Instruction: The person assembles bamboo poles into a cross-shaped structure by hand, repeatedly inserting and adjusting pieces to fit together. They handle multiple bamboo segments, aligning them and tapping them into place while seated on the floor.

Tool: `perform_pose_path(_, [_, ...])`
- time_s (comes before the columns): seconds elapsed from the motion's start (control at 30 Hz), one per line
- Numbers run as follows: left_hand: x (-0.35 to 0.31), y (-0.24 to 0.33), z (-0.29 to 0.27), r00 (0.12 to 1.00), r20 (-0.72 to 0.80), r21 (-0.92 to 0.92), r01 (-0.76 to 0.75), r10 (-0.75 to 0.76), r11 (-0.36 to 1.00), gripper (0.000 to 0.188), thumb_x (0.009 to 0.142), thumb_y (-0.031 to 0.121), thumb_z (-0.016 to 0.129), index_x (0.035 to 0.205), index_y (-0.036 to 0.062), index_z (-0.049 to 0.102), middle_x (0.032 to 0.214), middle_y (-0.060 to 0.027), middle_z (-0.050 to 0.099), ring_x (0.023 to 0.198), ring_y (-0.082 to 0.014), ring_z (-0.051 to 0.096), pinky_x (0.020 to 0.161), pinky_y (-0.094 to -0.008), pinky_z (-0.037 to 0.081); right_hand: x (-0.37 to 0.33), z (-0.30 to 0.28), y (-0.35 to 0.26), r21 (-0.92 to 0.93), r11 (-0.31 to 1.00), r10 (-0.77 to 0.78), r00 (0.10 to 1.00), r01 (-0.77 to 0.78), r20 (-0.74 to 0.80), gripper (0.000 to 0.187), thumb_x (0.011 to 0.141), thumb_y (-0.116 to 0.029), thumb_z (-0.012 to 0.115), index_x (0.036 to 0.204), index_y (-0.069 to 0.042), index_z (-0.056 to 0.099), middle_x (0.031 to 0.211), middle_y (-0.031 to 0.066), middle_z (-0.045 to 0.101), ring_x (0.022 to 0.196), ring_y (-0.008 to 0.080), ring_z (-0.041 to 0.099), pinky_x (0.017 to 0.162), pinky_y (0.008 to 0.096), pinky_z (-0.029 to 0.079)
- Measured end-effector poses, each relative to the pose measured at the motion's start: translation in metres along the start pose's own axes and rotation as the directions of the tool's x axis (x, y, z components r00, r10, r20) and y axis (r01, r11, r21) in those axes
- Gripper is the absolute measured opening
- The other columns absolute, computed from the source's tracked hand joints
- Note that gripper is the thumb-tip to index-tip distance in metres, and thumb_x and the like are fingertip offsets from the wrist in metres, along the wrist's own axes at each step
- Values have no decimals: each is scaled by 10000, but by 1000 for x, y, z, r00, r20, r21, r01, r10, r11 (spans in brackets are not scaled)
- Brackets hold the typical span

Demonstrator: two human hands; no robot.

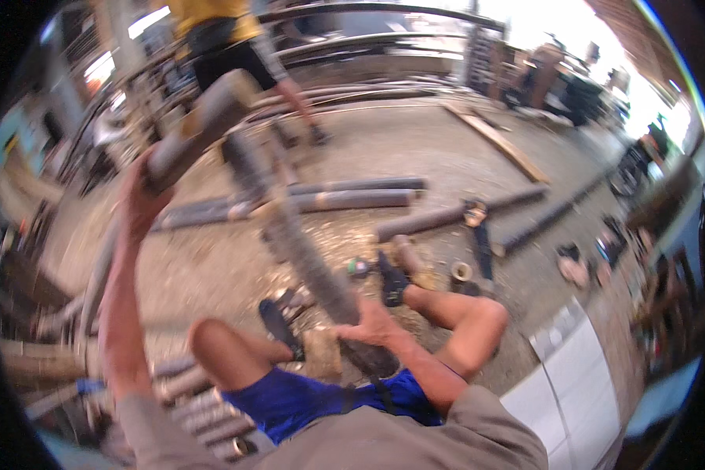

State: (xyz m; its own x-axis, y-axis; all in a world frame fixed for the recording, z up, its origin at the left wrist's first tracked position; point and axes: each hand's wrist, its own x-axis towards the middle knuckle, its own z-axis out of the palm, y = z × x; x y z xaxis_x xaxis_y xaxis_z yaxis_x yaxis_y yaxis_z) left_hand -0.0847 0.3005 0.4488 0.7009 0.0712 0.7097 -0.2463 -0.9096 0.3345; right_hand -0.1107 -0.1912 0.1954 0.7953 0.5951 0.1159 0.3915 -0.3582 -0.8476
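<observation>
Head view: grey log point(312, 262) in right hand point(374, 324).

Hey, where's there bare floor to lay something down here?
Widest bare patch: floor beyond the paired poles, left of the plank. A smaller one, blurred, lies between the left forearm and left knee. Crowded: around both feet, with wood chips, short pole pieces and the long pole.
</observation>
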Motion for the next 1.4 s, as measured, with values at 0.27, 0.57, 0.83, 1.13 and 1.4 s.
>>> perform_pose_path(0.27, [-28, 11, -84, 955, 45, 101, -295, 292, 950, 692, 952, 227, 727, 1554, 1, 471, 1466, -227, 590, 1388, -340, 560, 1149, -416, 431, -15, 21, -18, 39, 982, -183, 983, 184, -19, 963, 725, -388, 828, 1540, -32, 457, 1235, 255, 708, 1115, 386, 717, 954, 476, 559])
perform_pose_path(0.57, [-34, 45, -75, 953, 203, -160, -195, 226, 968, 731, 933, 387, 749, 1495, -24, 528, 1387, -230, 638, 1319, -323, 610, 1106, -423, 469, -14, 29, 5, 14, 978, -206, 969, 210, -138, 917, 703, -349, 830, 1508, -54, 506, 1227, 224, 715, 1135, 395, 709, 958, 461, 562])
perform_pose_path(0.83, [-48, 44, -28, 964, 221, -251, -92, 149, 964, 745, 917, 420, 760, 1472, -30, 548, 1358, -219, 654, 1292, -308, 626, 1093, -426, 480, 19, 44, 26, -31, 997, -71, 977, 67, -199, 882, 760, -384, 837, 1499, -35, 505, 1335, 249, 669, 1233, 406, 672, 1035, 478, 542])
perform_pose_path(1.13, [-38, 36, 25, 982, 178, -230, -18, 60, 973, 767, 849, 428, 797, 1426, -36, 596, 1311, -207, 692, 1239, -296, 660, 1084, -429, 494, 101, 38, 112, -90, 950, 294, 954, -298, -55, 1131, 786, -512, 863, 1654, -54, 302, 1684, 323, 302, 1556, 435, 343, 1298, 465, 289])
perform_pose_path(1.4, [-31, 75, 61, 937, 331, 12, 115, -113, 993, 857, 646, 484, 809, 1385, 71, 672, 1253, -191, 743, 1147, -357, 715, 1009, -440, 531, 96, 27, 110, -31, 971, 229, 957, -238, -179, 901, 791, -262, 880, 1530, 0, 436, 1388, 269, 643, 1315, 378, 630, 1100, 452, 497])
